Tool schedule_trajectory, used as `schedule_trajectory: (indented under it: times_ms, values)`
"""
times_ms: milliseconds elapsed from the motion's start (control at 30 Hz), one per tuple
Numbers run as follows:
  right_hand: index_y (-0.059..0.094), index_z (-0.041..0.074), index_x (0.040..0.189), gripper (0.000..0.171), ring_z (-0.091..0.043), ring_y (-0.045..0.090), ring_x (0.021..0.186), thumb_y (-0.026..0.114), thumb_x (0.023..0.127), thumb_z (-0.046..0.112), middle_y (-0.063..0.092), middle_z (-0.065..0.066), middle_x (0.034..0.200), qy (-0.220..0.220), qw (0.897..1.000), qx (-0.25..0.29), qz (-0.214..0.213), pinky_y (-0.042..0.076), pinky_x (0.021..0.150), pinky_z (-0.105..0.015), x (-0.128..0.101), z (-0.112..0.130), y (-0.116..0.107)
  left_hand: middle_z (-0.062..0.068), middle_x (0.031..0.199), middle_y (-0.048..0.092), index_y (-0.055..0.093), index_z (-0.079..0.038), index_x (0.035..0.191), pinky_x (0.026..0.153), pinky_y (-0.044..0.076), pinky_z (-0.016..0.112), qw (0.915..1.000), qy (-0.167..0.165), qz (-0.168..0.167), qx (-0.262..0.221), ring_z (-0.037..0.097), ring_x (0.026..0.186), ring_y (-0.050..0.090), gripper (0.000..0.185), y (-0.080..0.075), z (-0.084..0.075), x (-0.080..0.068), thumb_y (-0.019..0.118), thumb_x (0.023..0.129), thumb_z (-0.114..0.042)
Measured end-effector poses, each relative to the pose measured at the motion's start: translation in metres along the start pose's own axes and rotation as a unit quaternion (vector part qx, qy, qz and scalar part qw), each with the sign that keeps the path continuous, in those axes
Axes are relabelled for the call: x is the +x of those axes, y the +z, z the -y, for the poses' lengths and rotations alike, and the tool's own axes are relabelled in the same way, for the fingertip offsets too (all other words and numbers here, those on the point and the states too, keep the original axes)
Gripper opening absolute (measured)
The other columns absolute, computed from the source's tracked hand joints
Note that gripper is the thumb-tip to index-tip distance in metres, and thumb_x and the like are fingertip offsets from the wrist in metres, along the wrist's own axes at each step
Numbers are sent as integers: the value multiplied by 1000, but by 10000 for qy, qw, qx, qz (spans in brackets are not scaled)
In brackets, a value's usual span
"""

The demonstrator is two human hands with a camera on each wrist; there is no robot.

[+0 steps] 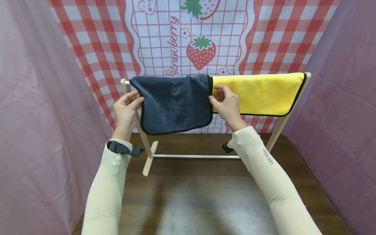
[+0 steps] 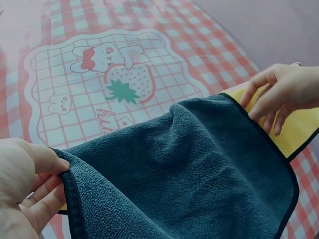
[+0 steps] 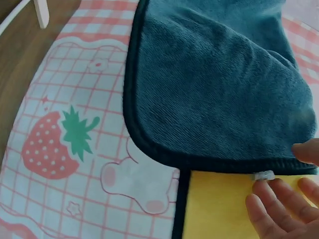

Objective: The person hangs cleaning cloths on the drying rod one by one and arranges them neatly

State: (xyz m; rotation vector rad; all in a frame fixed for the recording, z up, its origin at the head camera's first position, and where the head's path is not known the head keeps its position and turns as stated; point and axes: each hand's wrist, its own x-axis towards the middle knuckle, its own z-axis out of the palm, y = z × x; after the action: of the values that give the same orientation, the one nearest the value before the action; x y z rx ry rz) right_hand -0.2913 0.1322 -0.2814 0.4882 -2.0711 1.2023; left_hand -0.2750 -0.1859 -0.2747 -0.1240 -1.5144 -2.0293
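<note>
You have even, bright, diffuse light in the head view, with no hard shadows. A broad pale sheen lies on the dark worktop [image 1: 188,209] in the near centre, and faint shade sits under the rack's foot [image 1: 150,158]. Straight lines bow toward the edges of that view, a wide-lens effect. Focus is sharp there. Your left wrist view looks washed and slightly hazy, with low contrast; the near hand [image 2: 25,189] is soft. Your right wrist view is clearer, though the fingers [image 3: 269,211] at its lower right are blurred.
</note>
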Motion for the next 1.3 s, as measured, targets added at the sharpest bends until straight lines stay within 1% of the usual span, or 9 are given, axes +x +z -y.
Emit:
schedule_trajectory:
  times_ms: [133, 333, 433, 567, 700, 900, 967, 1133, 1300]
  values:
    - [60, -4, 120, 36, -31, 67, 87, 73, 90, 10, 68, -20, 101, 271, 9991, -81, 327, 58, 81, -44, -7, -4, 3, -4, 73, 69, 72, 5, 100, 62, 55, 18, 10000, -8, 24, -35, 6, 67, 64, 22, -1, 0, 0, 70, 81, 17]
    - [63, -6, 116, 34, -31, 66, 89, 75, 88, 7, 69, -21, 99, 348, 9991, 67, 231, 57, 83, -43, -10, -6, 10, -4, 73, 69, 74, 0, 95, 61, 55, 18, 10000, 12, 27, -70, 7, 66, 63, 23, -3, -1, 0, 70, 81, 17]
    - [67, -7, 114, 30, -31, 66, 85, 75, 88, 6, 70, -21, 96, 315, 9994, 14, 166, 56, 78, -37, -10, -6, 11, -5, 73, 69, 74, 1, 97, 61, 55, 18, 10000, 14, 32, -37, 6, 67, 63, 22, -3, -1, 1, 70, 81, 17]
    - [70, -6, 112, 25, -27, 66, 82, 74, 90, 7, 71, -19, 95, 363, 9992, 25, 140, 53, 72, -24, -9, -3, 11, -6, 74, 69, 71, 9, 103, 62, 56, 18, 9999, 1, 103, 114, 6, 68, 63, 23, -4, -3, 3, 70, 82, 16]
    - [72, -5, 110, 24, -19, 65, 79, 74, 90, 6, 72, -18, 94, 522, 9978, 406, 107, 53, 70, -16, -7, 1, 9, -7, 76, 68, 71, 8, 106, 64, 55, 17, 9992, -67, 131, 374, 7, 72, 63, 22, -7, -8, 8, 72, 84, 11]
    - [73, -6, 110, 23, -7, 63, 71, 74, 90, 7, 72, -21, 94, 567, 9932, 1017, 46, 54, 67, -17, 2, 13, 3, -5, 77, 69, 76, -7, 94, 63, 54, 17, 9990, -143, 42, 411, 8, 73, 63, 19, -10, -19, 18, 73, 83, 9]
    - [73, -5, 110, 24, -6, 62, 69, 74, 90, 8, 72, -22, 94, 614, 9917, 1130, 40, 54, 65, -17, 6, 17, 1, -4, 77, 69, 77, -8, 91, 62, 54, 17, 9993, -154, 37, 342, 8, 73, 63, 20, -11, -23, 22, 73, 83, 10]
    - [72, -5, 113, 27, -7, 65, 74, 74, 90, 9, 71, -22, 98, 891, 9849, 1482, 79, 56, 71, -20, 18, 26, -4, -5, 75, 69, 77, -9, 89, 60, 53, 15, 9993, -121, 28, 344, 6, 71, 62, 21, -10, -32, 31, 73, 83, 10]
    - [71, -5, 115, 28, -10, 66, 77, 73, 90, 7, 71, -10, 92, 1231, 9744, 1880, 6, 57, 75, -22, 31, 30, -8, -3, 75, 68, 77, -7, 90, 58, 51, 15, 9995, -89, -1, 287, 7, 68, 60, 19, -6, -41, 40, 72, 83, 10]
